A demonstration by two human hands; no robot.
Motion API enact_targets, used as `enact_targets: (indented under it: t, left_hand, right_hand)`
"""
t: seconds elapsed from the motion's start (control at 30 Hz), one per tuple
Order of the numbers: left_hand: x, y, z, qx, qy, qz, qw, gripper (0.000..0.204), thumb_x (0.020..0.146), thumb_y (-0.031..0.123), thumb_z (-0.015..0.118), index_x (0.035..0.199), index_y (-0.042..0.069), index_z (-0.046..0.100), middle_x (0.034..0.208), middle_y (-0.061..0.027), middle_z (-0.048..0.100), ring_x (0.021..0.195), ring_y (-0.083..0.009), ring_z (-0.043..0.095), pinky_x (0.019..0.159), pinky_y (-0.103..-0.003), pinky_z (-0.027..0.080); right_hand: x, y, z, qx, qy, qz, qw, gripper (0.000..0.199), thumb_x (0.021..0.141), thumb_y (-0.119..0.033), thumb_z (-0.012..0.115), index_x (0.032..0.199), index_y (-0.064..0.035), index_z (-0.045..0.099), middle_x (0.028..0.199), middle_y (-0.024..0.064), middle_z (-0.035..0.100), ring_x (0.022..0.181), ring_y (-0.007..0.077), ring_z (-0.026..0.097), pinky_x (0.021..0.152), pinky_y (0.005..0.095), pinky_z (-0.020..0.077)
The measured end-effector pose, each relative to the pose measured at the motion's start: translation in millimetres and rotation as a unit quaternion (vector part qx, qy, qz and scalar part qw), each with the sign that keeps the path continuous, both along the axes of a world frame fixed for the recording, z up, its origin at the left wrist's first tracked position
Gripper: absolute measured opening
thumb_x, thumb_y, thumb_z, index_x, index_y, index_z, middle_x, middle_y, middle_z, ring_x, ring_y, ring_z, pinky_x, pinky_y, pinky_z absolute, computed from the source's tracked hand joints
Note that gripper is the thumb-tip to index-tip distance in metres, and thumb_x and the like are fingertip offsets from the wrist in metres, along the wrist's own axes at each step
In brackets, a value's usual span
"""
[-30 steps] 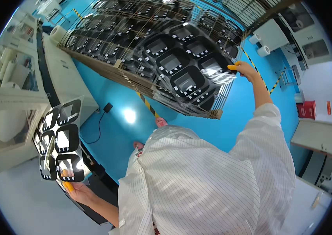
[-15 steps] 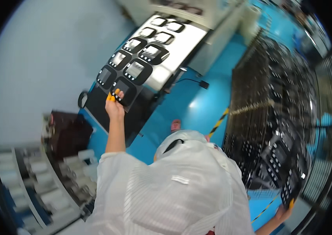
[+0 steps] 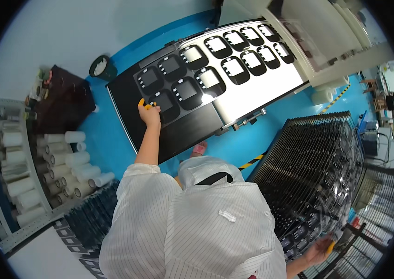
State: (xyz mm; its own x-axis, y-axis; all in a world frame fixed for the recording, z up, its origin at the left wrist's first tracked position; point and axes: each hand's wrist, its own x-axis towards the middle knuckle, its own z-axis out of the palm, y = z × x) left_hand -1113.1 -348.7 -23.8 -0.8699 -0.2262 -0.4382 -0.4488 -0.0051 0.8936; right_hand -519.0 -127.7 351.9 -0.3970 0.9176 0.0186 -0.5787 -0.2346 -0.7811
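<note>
My left hand (image 3: 150, 113) reaches over the near end of a conveyor table, yellow covers on some fingertips. Its thumb stands apart from the fingers, which are at the edge of the closest black frame panel (image 3: 165, 106). That panel has rounded corners and a square window, and lies flat on the belt. Low on the right, my right hand (image 3: 317, 251) is beside the lower end of a rack (image 3: 299, 162) packed with similar dark panels. A yellow cover shows on one fingertip. Its fingers look loosely bent, with no panel visible in them.
More frame panels (image 3: 235, 69) lie in two rows along the lit conveyor (image 3: 266, 86), leading to a pale machine (image 3: 336, 46). A bin (image 3: 103, 68) and a dark red cabinet (image 3: 64, 100) stand beyond its left end. Shelves at left hold white rolls (image 3: 78, 158).
The view has swung, so the conveyor now slants across the top. My left hand's thumb and fingers are farther apart. The panel beside my right hand no longer shows there.
</note>
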Motion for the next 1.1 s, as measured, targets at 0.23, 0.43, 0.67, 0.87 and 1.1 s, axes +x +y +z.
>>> enact_targets:
  t: [0.23, 0.43, 0.67, 0.87, 1.1]
  left_hand:
    - [35.0, 37.7, 2.9, -0.247, 0.118, -0.055, 0.960, 0.046, 0.069, -0.012, 0.044, 0.114, -0.006, 0.042, 0.109, -0.0213, 0.038, 0.098, -0.0337, 0.043, 0.086, -0.032, 0.036]
    - [47.2, 36.0, 27.4, -0.397, 0.147, -0.190, 0.886, 0.041, 0.077, 0.004, 0.050, 0.116, -0.004, 0.042, 0.115, -0.0219, 0.038, 0.110, -0.0342, 0.035, 0.094, -0.041, 0.026]
    - [43.1, 6.9, 35.8, -0.507, 0.245, -0.403, 0.722, 0.054, 0.081, 0.023, 0.052, 0.121, -0.010, 0.036, 0.129, -0.0236, 0.032, 0.126, -0.0365, 0.019, 0.101, -0.048, 0.016]
    - [19.8, -2.4, 43.6, -0.536, 0.244, -0.468, 0.659, 0.055, 0.084, 0.029, 0.048, 0.123, -0.008, 0.036, 0.129, -0.0205, 0.035, 0.127, -0.0330, 0.019, 0.103, -0.049, 0.011]
    - [-8.0, 4.5, 31.0, -0.479, 0.334, -0.447, 0.678, 0.051, 0.085, 0.027, 0.046, 0.125, -0.003, 0.034, 0.130, -0.0180, 0.035, 0.125, -0.0306, 0.026, 0.101, -0.050, 0.017]
  right_hand:
    - [-101.8, 7.2, -9.6, -0.060, 0.074, -0.001, 0.995, 0.030, 0.080, 0.002, 0.048, 0.108, 0.0130, 0.047, 0.113, 0.0239, 0.050, 0.106, 0.0315, 0.049, 0.095, 0.0390, 0.0388]
    - [-181.6, -8.8, -29.3, -0.107, 0.107, 0.061, 0.987, 0.024, 0.082, -0.002, 0.049, 0.102, 0.0098, 0.052, 0.103, 0.0203, 0.056, 0.095, 0.0288, 0.055, 0.088, 0.0396, 0.0434]
    - [-228.9, -25.3, -28.3, -0.098, 0.046, 0.012, 0.994, 0.022, 0.084, -0.004, 0.047, 0.101, 0.0089, 0.053, 0.101, 0.0182, 0.057, 0.086, 0.0246, 0.057, 0.076, 0.0337, 0.0454]
    - [-232.4, -34.4, -19.8, -0.071, -0.007, -0.045, 0.996, 0.022, 0.083, -0.004, 0.047, 0.099, 0.0086, 0.054, 0.100, 0.0184, 0.058, 0.089, 0.0271, 0.058, 0.077, 0.0359, 0.0465]
    - [-268.4, -51.7, -18.3, -0.077, -0.074, -0.172, 0.979, 0.023, 0.082, -0.003, 0.047, 0.103, -0.0001, 0.055, 0.100, 0.0125, 0.060, 0.089, 0.0245, 0.058, 0.070, 0.0317, 0.0469]
